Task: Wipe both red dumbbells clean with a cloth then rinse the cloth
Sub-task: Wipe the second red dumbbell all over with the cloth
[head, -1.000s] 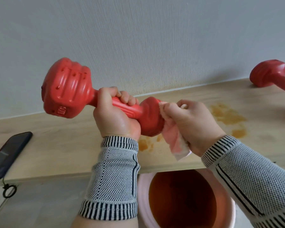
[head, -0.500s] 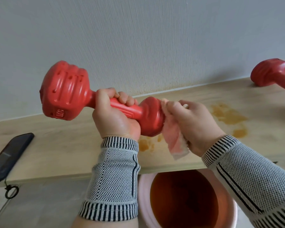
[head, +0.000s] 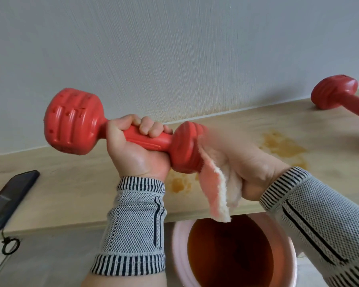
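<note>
Pale wood shelf [head: 71, 183] against grey wall, orange stains [head: 282, 145] on it. Left hand [head: 137, 150] clenches handle of dumbbell [head: 75, 121], held above shelf; since earlier frame dumbbell has rolled, left head showing different face. Right hand [head: 247, 162], blurred, grasps pink cloth [head: 218, 189] against right head, now lower. Embossed marks on head unreadable. Second dumbbell [head: 336, 93] on shelf far right. Phone [head: 8, 200] left. Bucket [head: 178, 253] of orange water below.

The left hand [head: 139, 150] holds a red dumbbell [head: 120, 131] up by its handle. The right hand [head: 245, 164] presses a pink cloth [head: 218, 189] on its end.
</note>
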{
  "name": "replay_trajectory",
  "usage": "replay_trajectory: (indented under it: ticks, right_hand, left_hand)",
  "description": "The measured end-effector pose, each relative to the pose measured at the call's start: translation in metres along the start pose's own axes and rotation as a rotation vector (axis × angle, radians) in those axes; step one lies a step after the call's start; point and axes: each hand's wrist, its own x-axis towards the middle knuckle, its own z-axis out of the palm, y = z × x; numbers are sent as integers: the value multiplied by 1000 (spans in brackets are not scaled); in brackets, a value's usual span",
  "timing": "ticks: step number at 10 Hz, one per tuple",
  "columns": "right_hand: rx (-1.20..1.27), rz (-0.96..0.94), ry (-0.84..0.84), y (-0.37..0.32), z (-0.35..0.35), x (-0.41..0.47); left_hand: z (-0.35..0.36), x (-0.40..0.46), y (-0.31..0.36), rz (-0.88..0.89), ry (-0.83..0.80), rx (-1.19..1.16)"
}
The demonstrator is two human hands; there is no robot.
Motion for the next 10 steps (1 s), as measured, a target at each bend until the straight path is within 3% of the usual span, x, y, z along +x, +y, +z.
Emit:
replay_trajectory:
  ticks: [1, 2, 4, 5, 7, 9, 10]
  right_hand:
    - [-15, -21, -22, 1, -1, 0]
    - [-134, -153, -15, 10, 3, 4]
    - [-540, -352, 151, 14, 2, 7]
    - [-715, -427, 247, 9, 7, 3]
    - [-716, -370, 332, 5, 7, 3]
    - [-685, -381, 464, -7, 1, 7]
    - [-726, -387, 396, -4, -1, 5]
  left_hand:
    - [5, -2, 3, -76, 30, 9]
    - [17, -1, -4, 18, 220, 177]
    - [10, 0, -8, -22, 314, 107]
    - [8, 0, -9, 24, 295, 37]
    - [13, -6, -13, 190, 196, 149]
    - [16, -13, -15, 246, 126, 223]
    - [18, -12, -16, 283, 156, 261]
